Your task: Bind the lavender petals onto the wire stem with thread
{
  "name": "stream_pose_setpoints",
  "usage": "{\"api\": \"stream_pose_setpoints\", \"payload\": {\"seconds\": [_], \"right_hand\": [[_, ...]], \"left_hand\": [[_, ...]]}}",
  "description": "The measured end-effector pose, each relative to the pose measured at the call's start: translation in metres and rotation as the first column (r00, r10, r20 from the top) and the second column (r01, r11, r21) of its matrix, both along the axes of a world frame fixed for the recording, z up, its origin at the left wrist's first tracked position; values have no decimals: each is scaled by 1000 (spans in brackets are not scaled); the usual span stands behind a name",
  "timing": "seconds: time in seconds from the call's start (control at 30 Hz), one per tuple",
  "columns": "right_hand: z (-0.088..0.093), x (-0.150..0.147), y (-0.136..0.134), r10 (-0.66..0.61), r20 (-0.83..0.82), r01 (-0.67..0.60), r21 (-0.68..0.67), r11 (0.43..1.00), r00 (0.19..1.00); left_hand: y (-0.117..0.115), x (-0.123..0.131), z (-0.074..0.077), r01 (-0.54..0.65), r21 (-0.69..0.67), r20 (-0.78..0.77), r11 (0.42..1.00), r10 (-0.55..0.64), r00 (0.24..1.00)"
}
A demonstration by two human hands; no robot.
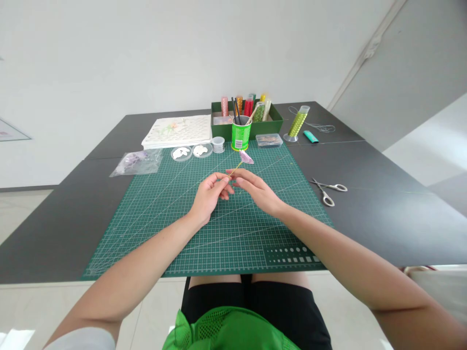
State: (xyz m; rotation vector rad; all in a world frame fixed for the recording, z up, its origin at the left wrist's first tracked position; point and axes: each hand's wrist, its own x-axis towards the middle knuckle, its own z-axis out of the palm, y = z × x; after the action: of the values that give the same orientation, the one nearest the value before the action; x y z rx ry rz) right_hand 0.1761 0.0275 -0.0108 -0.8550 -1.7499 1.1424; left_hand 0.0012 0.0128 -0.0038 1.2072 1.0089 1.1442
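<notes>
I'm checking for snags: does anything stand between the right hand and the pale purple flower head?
Nothing visible does between the right hand and the pale purple flower head. The left hand pinches the stem below it; the green tin stands beyond the flower head, not between.

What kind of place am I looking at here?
Probably a craft workspace: a green gridded cutting mat lies on the dark table, scissors rest to its right, and a green box beyond it holds what look like thread spools.
</notes>
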Motion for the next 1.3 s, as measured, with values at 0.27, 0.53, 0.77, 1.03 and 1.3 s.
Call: {"api": "stream_pose_setpoints", "payload": {"seconds": [0.27,0.53,0.77,1.03,1.3], "right_hand": [[-2,-18,-11,-218,-167,194,-148,970,962],[-4,-25,-18,-335,-198,309,-147,939,921],[-4,-21,-13,-361,-212,324,-189,927,908],[-2,-17,-7,-323,-277,253,-261,931,905],[6,-7,-6,-366,-242,312,-236,920,898]], "left_hand": [[-9,9,-3,40,-77,60,996,-36,998],[-13,13,-6,6,-49,137,999,1,991],[-7,8,-6,64,-8,4,998,-64,998],[3,0,-7,170,21,-44,985,-169,985],[5,-5,-2,258,50,-140,965,-249,958]]}}
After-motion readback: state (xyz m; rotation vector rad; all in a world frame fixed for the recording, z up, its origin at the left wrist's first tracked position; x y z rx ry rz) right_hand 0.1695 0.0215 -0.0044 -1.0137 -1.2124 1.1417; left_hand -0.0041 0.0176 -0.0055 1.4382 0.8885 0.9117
